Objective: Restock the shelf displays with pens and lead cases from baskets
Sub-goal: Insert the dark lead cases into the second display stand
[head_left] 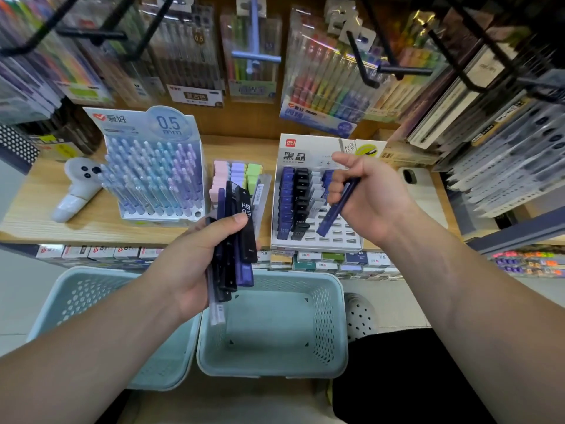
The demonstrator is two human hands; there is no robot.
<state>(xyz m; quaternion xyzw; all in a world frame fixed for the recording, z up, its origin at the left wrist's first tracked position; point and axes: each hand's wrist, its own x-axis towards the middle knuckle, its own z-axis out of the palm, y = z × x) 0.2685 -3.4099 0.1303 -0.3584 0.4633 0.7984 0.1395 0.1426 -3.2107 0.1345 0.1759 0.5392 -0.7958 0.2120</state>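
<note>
Item 1. Two pale teal perforated plastic baskets sit side by side nearest to me, the left basket [82,295] partly behind the left forearm and the right basket [324,319] just beside it.

Item 2. The left hand [195,264], above the gap between the baskets, has its fingers and thumb curled round a fanned bundle of slim lead cases [238,240] in black, navy and clear plastic. I read "HB 0.5" on the top black one.

Item 3. The right hand [370,197] pinches a single navy blue lead case [331,215], tilted with its lower end over the display beyond. I cannot tell whether it touches.

Item 4. On the light wooden shelf [39,209] stands a white tiered cardboard lead-case display [336,237]. Rows of navy, black and pale cases fill its left columns, and open slots show at its front right.

Item 5. Left of it is a small block of pink, lilac and green pastel items [238,171], then a tall pen display with a "0.5 mm" header [146,120], packed with blue-to-purple pens.

Item 6. A white handheld controller [78,188] lies at the shelf's left and a pale phone [423,191] at its right.

Item 7. Farthest back, clear packs of coloured pens [324,75] hang from black hooks.
</note>
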